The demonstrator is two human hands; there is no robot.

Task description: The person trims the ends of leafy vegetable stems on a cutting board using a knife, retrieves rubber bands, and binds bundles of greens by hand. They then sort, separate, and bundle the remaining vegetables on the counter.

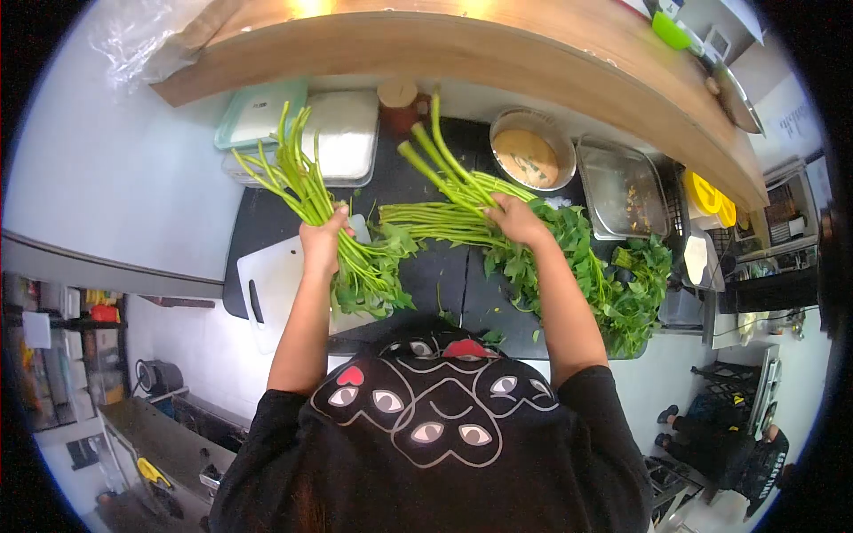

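Observation:
My left hand (pixel 325 234) is wrapped round a bunch of leafy greens (pixel 306 182), its long green stems pointing up and away and its leaves hanging below over a white cutting board (pixel 272 275). My right hand (pixel 518 218) grips a few thick green stems (pixel 442 173) whose cut ends point up and to the left. Under and beside that hand lies a pile of leafy greens (pixel 635 293), with more stems (pixel 440 222) stretched across the black table (pixel 453 275). The fingertips of my right hand are partly hidden.
At the back stand lidded plastic containers (pixel 342 133), a reddish-brown canister (pixel 402 107), a round metal pan (pixel 531 182) and a clear tray (pixel 626 188). A wooden shelf (pixel 462 55) overhangs the table. Yellow-lidded containers (pixel 706 197) are at right. Another person (pixel 733 453) is at lower right.

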